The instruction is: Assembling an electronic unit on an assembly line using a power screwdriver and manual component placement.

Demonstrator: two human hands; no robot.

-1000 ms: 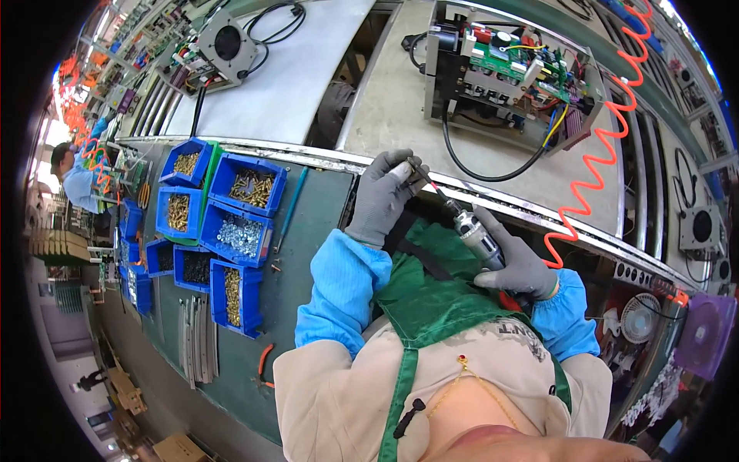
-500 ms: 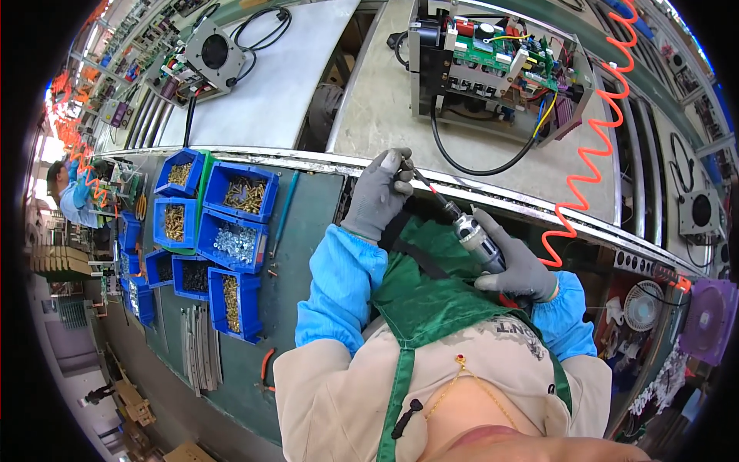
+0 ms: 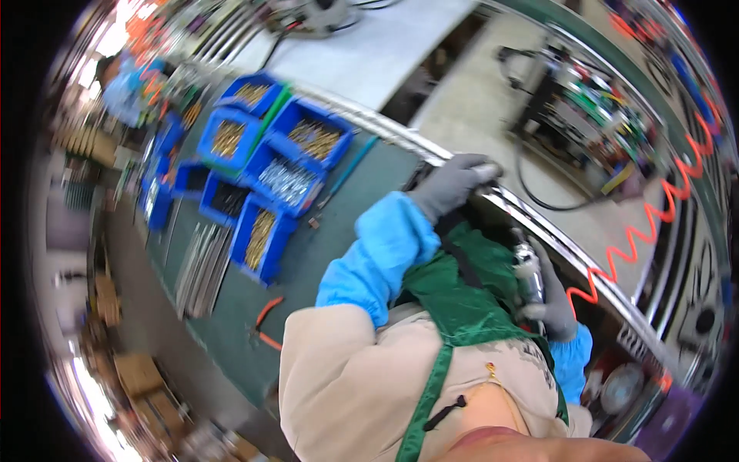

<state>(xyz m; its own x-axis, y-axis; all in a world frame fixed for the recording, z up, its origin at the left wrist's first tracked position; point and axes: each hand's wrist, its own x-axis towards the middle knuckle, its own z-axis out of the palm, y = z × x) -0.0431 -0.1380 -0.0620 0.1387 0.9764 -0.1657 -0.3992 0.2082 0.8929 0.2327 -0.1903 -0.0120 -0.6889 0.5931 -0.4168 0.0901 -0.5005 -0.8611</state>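
My left hand (image 3: 456, 185), in a grey glove, is closed near the metal edge of the conveyor. Its fingertips are pinched together, and blur hides what they hold. Lower and to the right, my right hand (image 3: 557, 299), gloved too, is wrapped round a silver power screwdriver (image 3: 529, 269) in front of my green apron (image 3: 477, 292). Beyond both hands, an open metal-framed unit with green circuit boards (image 3: 593, 104) rests on the pale work surface (image 3: 469, 92). A black cable (image 3: 531, 192) loops from it.
Blue bins (image 3: 289, 181) of brass-coloured and silver fasteners stand on the green bench (image 3: 362, 200) at left. Metal strips (image 3: 204, 269) and orange-handled pliers (image 3: 268, 312) lie nearer. An orange coiled hose (image 3: 639, 239) hangs at right. Another person (image 3: 127, 88) is at far left.
The view has turned and is blurred, so bench and unit sit differently. My left hand is farther from the screwdriver, which now points more steeply upward in the picture.
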